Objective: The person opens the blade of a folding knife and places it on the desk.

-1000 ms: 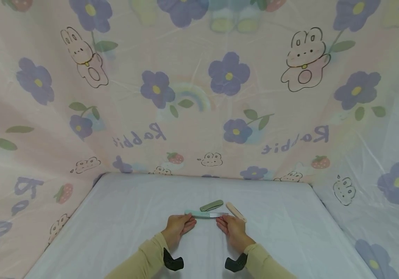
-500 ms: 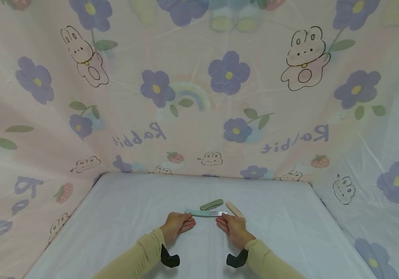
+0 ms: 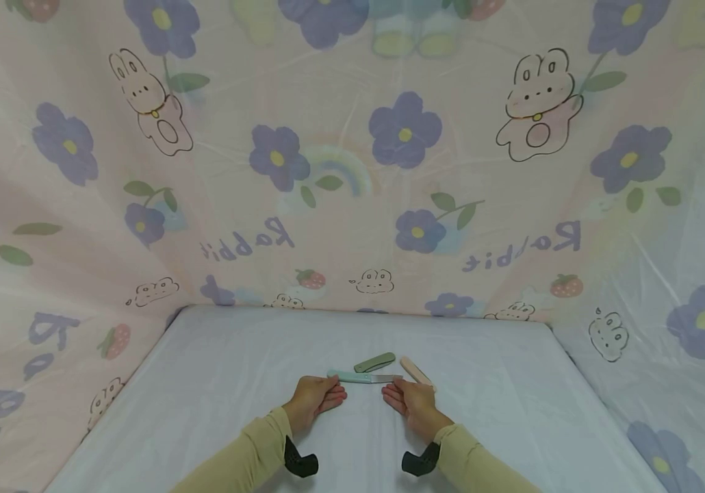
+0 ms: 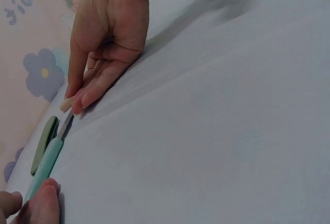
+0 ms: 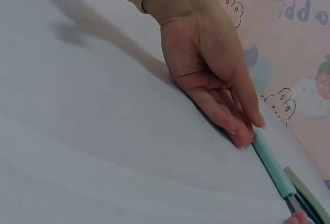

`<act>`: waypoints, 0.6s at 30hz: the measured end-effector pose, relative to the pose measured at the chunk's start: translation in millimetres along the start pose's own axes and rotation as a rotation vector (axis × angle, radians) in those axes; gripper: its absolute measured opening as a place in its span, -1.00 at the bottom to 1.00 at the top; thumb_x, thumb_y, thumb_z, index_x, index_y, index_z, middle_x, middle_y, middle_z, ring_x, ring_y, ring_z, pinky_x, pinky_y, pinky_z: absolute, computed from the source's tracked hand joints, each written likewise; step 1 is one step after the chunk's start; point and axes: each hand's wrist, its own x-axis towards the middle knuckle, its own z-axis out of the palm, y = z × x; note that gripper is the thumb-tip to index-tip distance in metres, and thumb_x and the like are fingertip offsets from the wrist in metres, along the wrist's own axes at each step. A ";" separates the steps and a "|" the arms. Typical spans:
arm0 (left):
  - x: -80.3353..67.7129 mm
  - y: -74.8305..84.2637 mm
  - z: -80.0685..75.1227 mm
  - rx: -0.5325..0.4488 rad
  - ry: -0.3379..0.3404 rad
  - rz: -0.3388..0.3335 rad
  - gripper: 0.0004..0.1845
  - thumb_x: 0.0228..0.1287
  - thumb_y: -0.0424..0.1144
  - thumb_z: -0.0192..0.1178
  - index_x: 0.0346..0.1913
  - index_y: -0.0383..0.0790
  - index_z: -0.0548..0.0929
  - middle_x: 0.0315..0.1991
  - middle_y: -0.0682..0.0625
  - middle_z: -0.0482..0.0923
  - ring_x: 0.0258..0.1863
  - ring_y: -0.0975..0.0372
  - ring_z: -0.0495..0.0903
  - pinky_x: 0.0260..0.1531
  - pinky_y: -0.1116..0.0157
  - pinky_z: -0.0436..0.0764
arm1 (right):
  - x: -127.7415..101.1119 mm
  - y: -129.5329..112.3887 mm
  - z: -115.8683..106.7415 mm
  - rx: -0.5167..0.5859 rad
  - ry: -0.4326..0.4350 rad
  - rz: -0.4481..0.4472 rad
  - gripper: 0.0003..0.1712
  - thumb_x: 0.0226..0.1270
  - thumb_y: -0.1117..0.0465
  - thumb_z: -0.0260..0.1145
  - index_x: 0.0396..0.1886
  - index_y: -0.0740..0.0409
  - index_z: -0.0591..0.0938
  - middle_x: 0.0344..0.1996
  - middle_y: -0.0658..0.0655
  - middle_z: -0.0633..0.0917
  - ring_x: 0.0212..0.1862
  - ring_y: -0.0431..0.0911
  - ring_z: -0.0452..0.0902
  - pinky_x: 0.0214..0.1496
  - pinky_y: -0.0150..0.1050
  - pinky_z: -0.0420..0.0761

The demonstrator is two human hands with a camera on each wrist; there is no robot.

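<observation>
A folding knife with a mint-green handle [image 3: 350, 376] lies crosswise between my hands, its blade [image 3: 383, 378] swung out in line with the handle. My left hand [image 3: 315, 400] pinches the handle's far-left end between thumb and fingers, and the right wrist view shows this grip on the handle [image 5: 273, 164] closely. At the other end, my right hand [image 3: 413, 405] pinches the blade near its tip; the left wrist view has the blade [image 4: 65, 126] running up to those fingertips. Just behind lies an olive-green folded knife [image 3: 374, 362]. A beige folded knife [image 3: 415, 371] rests behind my right hand.
A white cloth covers the table [image 3: 235, 356]. Hanging curtains [image 3: 340, 205] printed with flowers and rabbits close off the back and both sides. Black wrist devices [image 3: 300, 459] sit under both forearms.
</observation>
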 end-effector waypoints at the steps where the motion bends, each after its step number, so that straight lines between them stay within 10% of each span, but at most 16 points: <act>1: 0.1 -0.2 -0.1 -0.001 0.001 0.002 -0.65 0.34 -0.29 0.11 -0.05 -0.60 0.49 -0.32 -0.21 0.65 -0.31 0.13 0.68 -0.24 0.27 0.64 | -0.3 0.2 -0.1 -0.002 -0.006 -0.004 -0.58 0.40 0.29 0.11 0.11 0.54 0.38 -0.37 0.25 0.68 -0.25 0.04 0.67 -0.16 -0.16 0.63; 18: 6.8 0.1 -4.2 -0.090 -0.050 0.104 -0.55 0.37 -0.21 0.07 0.07 -0.59 0.40 -0.14 -0.30 0.58 -0.23 0.12 0.65 -0.14 0.23 0.61 | 0.7 2.1 -8.7 0.113 -0.115 -0.037 -0.55 0.42 0.29 0.07 0.16 0.54 0.30 -0.33 0.20 0.62 -0.25 -0.09 0.65 -0.05 -0.19 0.60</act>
